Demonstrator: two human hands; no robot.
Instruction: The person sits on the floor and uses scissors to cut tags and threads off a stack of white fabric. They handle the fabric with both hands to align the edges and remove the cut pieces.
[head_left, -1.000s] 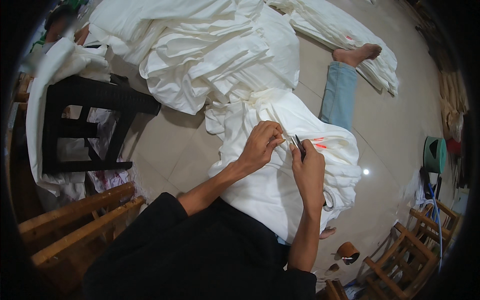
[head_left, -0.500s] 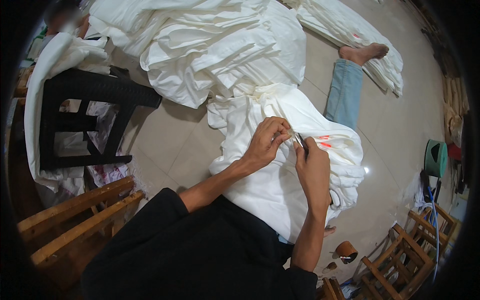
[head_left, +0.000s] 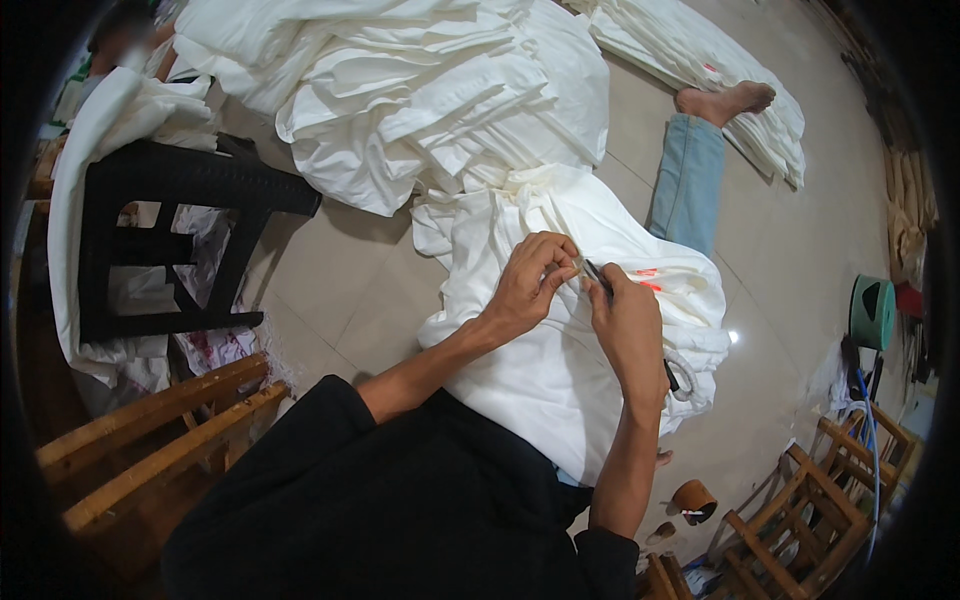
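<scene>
i see even, moderate room light on the fingers and the white cloth beneath them. right of them, a small glare spot shines on the floor; left, soft shadow gathers by the black stool. far up-left, a person's head blurs. outermost edges bend and darken.

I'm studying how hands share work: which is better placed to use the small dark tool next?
Probably the right hand: it holds the small dark tool, whose tip points toward the left hand. The left seems to pinch something small, unidentifiable here.
</scene>
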